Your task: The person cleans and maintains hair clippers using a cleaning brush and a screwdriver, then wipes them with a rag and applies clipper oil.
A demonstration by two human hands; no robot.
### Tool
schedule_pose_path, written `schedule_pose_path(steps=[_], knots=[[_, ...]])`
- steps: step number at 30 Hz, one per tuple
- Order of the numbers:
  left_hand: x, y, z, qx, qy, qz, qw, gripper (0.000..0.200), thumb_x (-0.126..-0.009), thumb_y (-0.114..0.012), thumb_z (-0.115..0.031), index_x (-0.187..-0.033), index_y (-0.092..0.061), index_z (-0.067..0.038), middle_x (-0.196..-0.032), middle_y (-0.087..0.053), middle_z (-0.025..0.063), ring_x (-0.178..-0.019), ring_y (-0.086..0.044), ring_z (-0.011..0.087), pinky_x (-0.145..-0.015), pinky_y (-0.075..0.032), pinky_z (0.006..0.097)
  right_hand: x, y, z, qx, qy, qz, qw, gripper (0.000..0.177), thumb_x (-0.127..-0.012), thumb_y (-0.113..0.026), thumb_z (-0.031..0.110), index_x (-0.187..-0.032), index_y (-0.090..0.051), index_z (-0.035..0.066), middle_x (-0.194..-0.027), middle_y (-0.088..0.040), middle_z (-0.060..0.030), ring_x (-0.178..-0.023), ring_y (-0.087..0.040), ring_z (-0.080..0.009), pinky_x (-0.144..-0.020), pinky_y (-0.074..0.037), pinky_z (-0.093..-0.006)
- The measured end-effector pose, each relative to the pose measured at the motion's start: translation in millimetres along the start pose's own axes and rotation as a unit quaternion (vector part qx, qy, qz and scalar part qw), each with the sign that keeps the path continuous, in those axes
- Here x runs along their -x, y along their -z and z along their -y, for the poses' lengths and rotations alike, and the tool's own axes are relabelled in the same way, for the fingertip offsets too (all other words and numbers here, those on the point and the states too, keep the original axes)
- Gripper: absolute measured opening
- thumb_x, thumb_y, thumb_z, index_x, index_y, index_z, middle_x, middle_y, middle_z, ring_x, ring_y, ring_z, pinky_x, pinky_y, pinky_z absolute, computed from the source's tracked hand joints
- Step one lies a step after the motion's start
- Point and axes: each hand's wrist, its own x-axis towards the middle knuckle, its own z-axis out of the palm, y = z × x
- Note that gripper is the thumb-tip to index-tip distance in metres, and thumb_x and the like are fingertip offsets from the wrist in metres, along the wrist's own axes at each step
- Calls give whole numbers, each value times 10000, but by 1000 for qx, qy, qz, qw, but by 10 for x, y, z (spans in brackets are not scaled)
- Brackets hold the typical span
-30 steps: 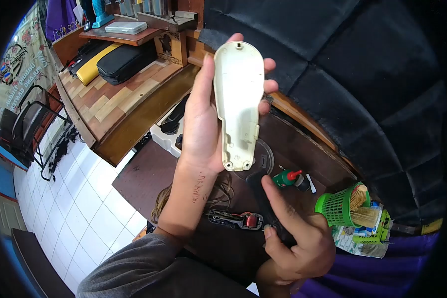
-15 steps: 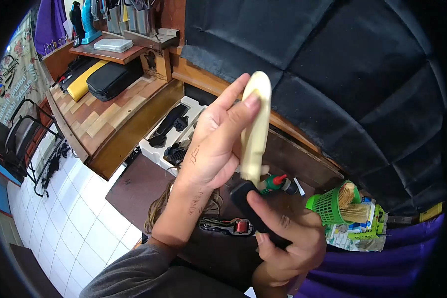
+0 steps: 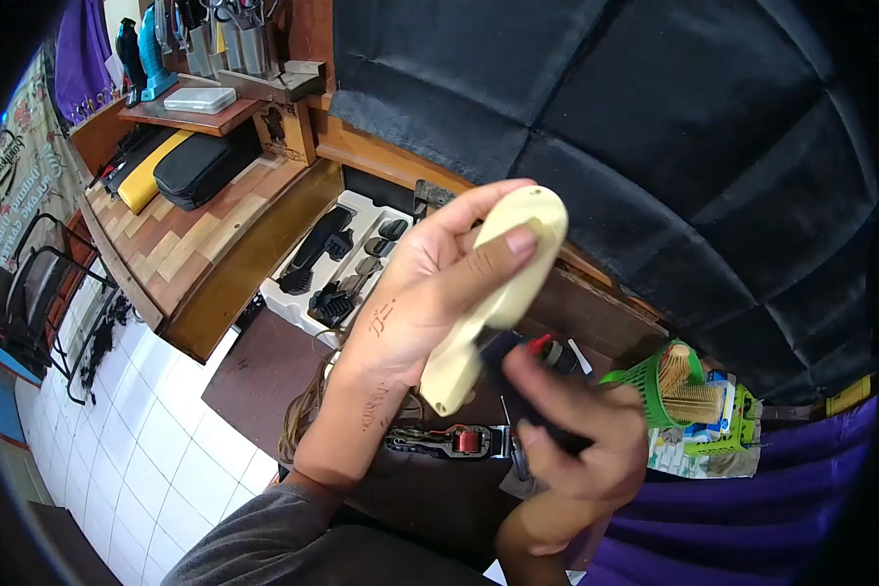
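Assembly work looks to be the step in hand, as far as I can judge: you have two parts of what seems a hair clipper lifted above the worktop, close to meeting.

Your left hand is closed around the cream shell, thumb laid across its face and fingers behind it. The shell tilts with its rounded end up and away from you and its narrow end down. Your right hand is curled about the black body, whose top end sits just under the shell's narrow end. Whether the two touch I cannot tell.

If you mean to join them, the next move calls for squaring the edges of both parts first, then a light press, with your left thumb clear of the seam.

Below your hands, near the worktop's front edge, lies a bare clipper mechanism with a red part on it. A coiled cord lies towards the left edge. A small bottle with a red cap peeps out behind your right fingers. At the right edge a green basket holds pale bristles or sticks. At the far left corner a white tray carries black comb attachments.

Beyond it runs a wooden counter bearing a black case and a yellow case. A black padded wall rises behind, and a white tiled floor shows to the left.
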Motion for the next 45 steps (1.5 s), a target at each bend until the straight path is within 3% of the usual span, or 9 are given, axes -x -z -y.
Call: schedule_pose_path(steps=[5,9,13,19,25,27,31,41,45], knots=[[-3,55,-55,32,-3,-33,999,459,-953,-668,-169,-1353,-503,-15,-1038,-669,28,-829,-627,43,-642,-511,199,72,-2,5,-50,11,172,984,544,-638,-652,-106,-1182,-664,-87,-895,-722,-217,-465,-605,-197,-515,-493,-255],[46,-80,-56,-69,7,15,997,560,-937,-620,-175,-1429,-442,26,-1184,-638,107,-1074,-611,145,-967,-461,264,35,-95,-16,-30,0,-42,999,547,-716,-612,-88,-1264,-615,-80,-668,-650,-76,-463,-544,-92,-480,-435,-215],[48,-90,-2,-10,17,24,1000,538,-956,-618,-169,-1427,-428,6,-1155,-650,110,-993,-638,143,-872,-503,259,100,-196,-66,7,-130,-228,965,565,-776,-593,-7,-1336,-557,-79,-668,-621,-31,-512,-504,-41,-500,-436,-209],[-2,-51,13,69,11,17,997,517,-982,-601,-160,-1438,-386,-42,-1161,-644,197,-982,-680,252,-781,-579,310,72,106,27,-31,-29,179,983,540,-652,-649,-39,-1190,-688,-25,-970,-726,-224,-809,-732,-282,-776,-550,-313],[37,-65,29,60,42,53,996,559,-1038,-439,-234,-1533,-245,-60,-1420,-454,282,-1223,-571,377,-1002,-517,474,-13,-269,-35,-2,-194,-287,938,475,-772,-678,53,-1223,-639,-88,-968,-737,-210,-846,-733,-221,-806,-545,-296],[20,-84,53,40,41,61,996,563,-1052,-403,-283,-1547,-228,-79,-1431,-452,270,-1239,-556,374,-1041,-488,446,20,-125,-76,37,-145,-256,955,440,-827,-654,41,-1250,-627,-75,-1011,-736,-198,-880,-733,-225,-766,-545,-291],[-40,-3,81,143,37,60,987,560,-1061,-389,-303,-1558,-214,-114,-1441,-428,281,-1251,-544,382,-1027,-495,479,-15,138,-13,-45,-64,189,979,444,-839,-745,107,-1275,-667,110,-914,-740,-160,-847,-744,-240,-758,-574,-300],[47,-124,106,81,69,96,990,590,-1066,-322,-399,-1553,-221,-81,-1432,-451,259,-1232,-557,340,-1052,-467,441,5,-156,-32,-85,-201,-281,935,377,-875,-672,90,-1225,-657,-49,-826,-733,-198,-577,-684,-146,-569,-515,-246],[16,-87,45,75,26,61,995,585,-1059,-390,-366,-1547,-239,-81,-1405,-478,251,-1193,-581,317,-1013,-499,418,11,102,-120,-88,-16,147,985,393,-854,-739,98,-1219,-669,-30,-853,-734,-206,-633,-705,-198,-616,-514,-271]])
